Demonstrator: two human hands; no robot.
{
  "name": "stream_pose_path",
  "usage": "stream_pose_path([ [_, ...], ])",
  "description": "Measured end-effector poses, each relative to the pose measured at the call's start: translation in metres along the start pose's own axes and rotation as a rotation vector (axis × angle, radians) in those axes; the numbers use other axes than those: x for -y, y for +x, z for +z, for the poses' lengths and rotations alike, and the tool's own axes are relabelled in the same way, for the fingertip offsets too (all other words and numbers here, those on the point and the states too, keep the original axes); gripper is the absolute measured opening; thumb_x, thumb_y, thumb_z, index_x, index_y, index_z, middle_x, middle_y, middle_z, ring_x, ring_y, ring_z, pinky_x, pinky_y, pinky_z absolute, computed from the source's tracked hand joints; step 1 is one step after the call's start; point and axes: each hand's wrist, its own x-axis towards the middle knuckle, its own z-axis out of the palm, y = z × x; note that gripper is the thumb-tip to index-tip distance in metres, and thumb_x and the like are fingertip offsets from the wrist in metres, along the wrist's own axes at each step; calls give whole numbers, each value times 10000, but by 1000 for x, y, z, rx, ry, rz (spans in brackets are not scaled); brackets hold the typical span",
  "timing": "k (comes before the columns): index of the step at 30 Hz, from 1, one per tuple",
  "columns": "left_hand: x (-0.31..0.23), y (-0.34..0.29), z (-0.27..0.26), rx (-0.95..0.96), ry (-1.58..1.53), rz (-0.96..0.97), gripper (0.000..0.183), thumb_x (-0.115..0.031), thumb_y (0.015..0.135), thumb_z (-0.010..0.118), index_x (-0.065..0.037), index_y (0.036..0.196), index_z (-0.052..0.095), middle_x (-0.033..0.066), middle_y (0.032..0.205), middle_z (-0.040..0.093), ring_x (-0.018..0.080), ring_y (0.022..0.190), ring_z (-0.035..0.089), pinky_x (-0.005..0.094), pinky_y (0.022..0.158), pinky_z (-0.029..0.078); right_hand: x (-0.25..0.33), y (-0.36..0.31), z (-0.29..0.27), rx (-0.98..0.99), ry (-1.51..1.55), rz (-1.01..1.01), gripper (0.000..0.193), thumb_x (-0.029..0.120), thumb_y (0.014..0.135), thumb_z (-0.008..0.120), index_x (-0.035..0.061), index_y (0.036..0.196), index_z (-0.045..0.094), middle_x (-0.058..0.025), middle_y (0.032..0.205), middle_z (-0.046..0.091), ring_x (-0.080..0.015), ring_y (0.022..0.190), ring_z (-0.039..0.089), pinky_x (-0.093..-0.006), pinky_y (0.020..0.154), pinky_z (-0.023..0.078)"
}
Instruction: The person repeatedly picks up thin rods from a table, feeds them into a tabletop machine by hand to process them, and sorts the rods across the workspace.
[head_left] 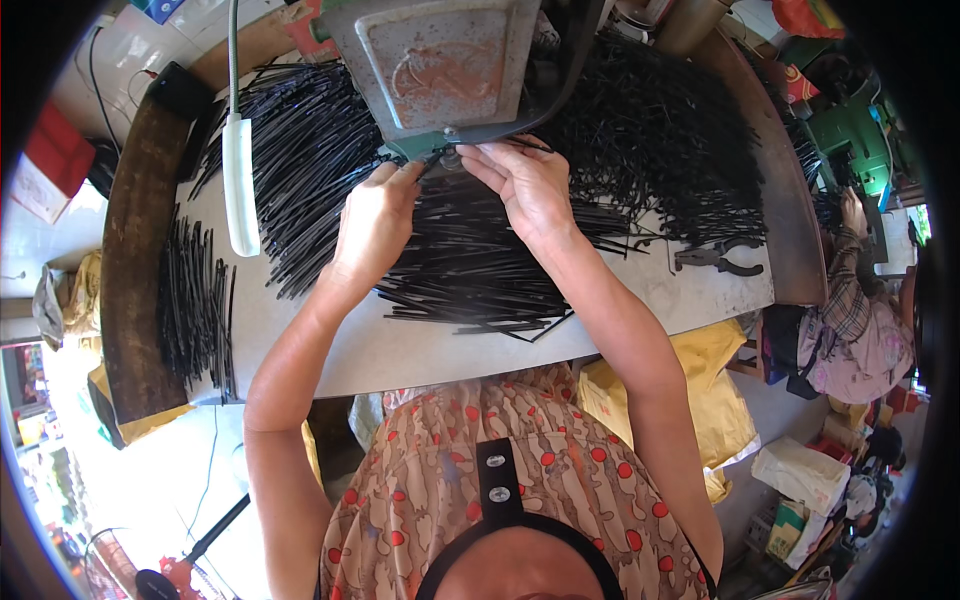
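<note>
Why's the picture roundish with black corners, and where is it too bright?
In the head view, the fisheye lens makes that dark rounded rim; in the same view, the floor at lower left is washed-out white, and the left hand catches bright light.

- Thin strips [470, 250]: uniformly black.
- Machine housing [450, 65]: grey, with a rust-orange central patch.
- Tabletop [330, 355]: pale grey.
- Garment [570, 490]: tan, patterned with pale figures and red dots.
- Strap [496, 477]: black.
- Sack [705, 385]: yellow.
- Co-worker's sleeve [848, 303]: dark plaid.
</note>
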Motion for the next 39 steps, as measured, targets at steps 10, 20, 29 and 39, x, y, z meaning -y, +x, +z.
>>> stream_pose_path([
  [10, 4, 0, -20, 80, 393, 215, 298, -10, 732, 531, 9, 1028, 555, 137, 735, 562, 278, 560, 571, 331, 488, 471, 15, -1, -16, -42, -42, 97, 109, 8, 782, 540, -71, 857, 543, -187, 848, 598, -283, 829, 611, -378, 768, 511],
  [20, -21, -36, -19, 534, -930, -675, 167, -142, 851, 512, -10, 751, 531, 51, 637, 566, 94, 452, 528, 198, 367, 410, 17, -28, -2, 402, -619, 408, 215, 195, 726, 675, 14, 751, 563, -47, 662, 573, -97, 531, 553, -206, 499, 475],
  [29, -40, -31, -6, -336, 216, 238, 310, -82, 732, 636, 44, 991, 522, 101, 853, 581, 185, 754, 561, 294, 616, 455, 24, -8, -19, 190, -163, 344, 178, 116, 806, 575, -50, 866, 561, -114, 798, 606, -183, 674, 618, -263, 583, 521],
  [39, 2, 12, 22, 34, -1565, -894, 266, -222, 807, 581, 39, 838, 537, 103, 680, 589, 142, 536, 514, 229, 469, 381, 17, 1, -22, 105, 60, 212, 161, 85, 821, 540, -59, 894, 543, -178, 833, 591, -273, 802, 612, -348, 709, 529],
])
